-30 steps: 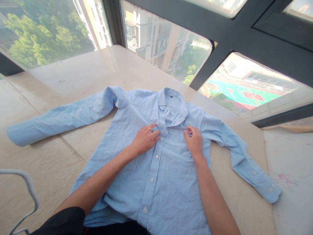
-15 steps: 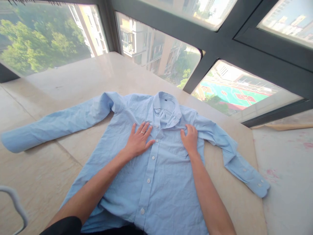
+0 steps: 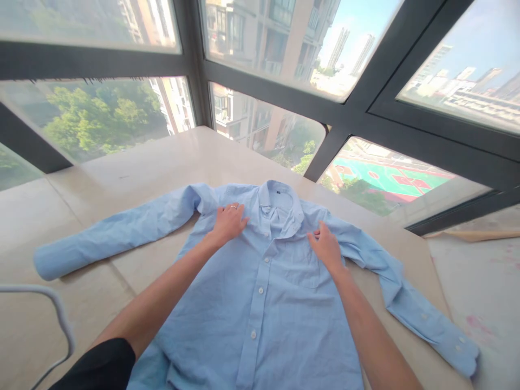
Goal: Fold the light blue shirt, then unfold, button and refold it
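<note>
A light blue button-up shirt (image 3: 244, 292) lies spread front up, its collar (image 3: 280, 195) at the far end. One sleeve reaches out to the left and the other bends down to the right. On the upper left chest, near the shoulder, rests my left hand (image 3: 230, 221), a ring on one finger; it is open, fingertips on the cloth. My right hand (image 3: 327, 246) is by the right shoulder, above the chest pocket (image 3: 303, 265), open with thumb and fingers apart. No fabric is visibly pinched in either hand.
The shirt lies on a pale stone-like ledge (image 3: 195, 154) below dark window frames (image 3: 268, 100). A white cord (image 3: 60, 311) curves in at the lower left. To the right is a pale surface with pink floral marks (image 3: 483, 292).
Both hands have moved up the shirt toward the shoulders, the left lifting from a flatter press. The view has tilted up, showing more window. The shirt keeps much the same layout.
</note>
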Motion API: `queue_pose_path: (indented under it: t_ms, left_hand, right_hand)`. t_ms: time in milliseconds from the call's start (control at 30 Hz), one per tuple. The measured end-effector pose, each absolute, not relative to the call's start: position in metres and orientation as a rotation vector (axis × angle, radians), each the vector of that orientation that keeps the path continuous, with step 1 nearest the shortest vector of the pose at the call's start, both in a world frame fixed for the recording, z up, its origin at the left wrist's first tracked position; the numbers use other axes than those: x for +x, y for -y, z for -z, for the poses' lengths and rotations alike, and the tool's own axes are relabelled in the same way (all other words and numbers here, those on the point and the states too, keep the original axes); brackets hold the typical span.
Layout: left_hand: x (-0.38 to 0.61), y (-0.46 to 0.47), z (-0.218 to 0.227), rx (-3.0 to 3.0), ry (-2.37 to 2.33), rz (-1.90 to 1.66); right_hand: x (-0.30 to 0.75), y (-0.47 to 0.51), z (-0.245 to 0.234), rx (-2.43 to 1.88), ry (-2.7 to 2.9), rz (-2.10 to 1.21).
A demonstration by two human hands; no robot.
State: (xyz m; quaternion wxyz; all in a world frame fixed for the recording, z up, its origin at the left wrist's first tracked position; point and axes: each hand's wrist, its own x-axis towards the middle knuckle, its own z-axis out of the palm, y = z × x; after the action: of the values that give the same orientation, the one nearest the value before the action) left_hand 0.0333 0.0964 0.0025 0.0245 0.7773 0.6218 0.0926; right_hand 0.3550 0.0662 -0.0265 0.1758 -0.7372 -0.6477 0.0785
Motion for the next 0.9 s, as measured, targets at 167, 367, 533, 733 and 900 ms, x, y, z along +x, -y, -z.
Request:
queue_pose_path:
  t_ms: [167, 367, 533, 733, 900]
  left_hand:
    - [0.028, -0.132, 0.021, 2.406, -1.905, -0.168]
    - [0.023, -0.154, 0.033, 2.434, -1.768, -0.194]
    - [0.008, -0.161, 0.030, 2.478, -1.636, -0.143]
    - [0.012, -0.152, 0.030, 2.431, -1.742, -0.155]
    - [0.046, -0.140, 0.030, 2.129, -2.154, -0.190]
  right_hand:
    - [0.351, -0.085, 0.018, -2.286, 1.852, -0.271]
    - [0.346, -0.092, 0.016, -2.414, 1.766, -0.240]
    - [0.358, -0.102, 0.016, -2.438, 1.660, -0.321]
    - [0.368, -0.109, 0.011, -2.390, 1.631, -0.419]
    - [0.354, -0.117, -0.008, -2.538, 1.782, -0.286]
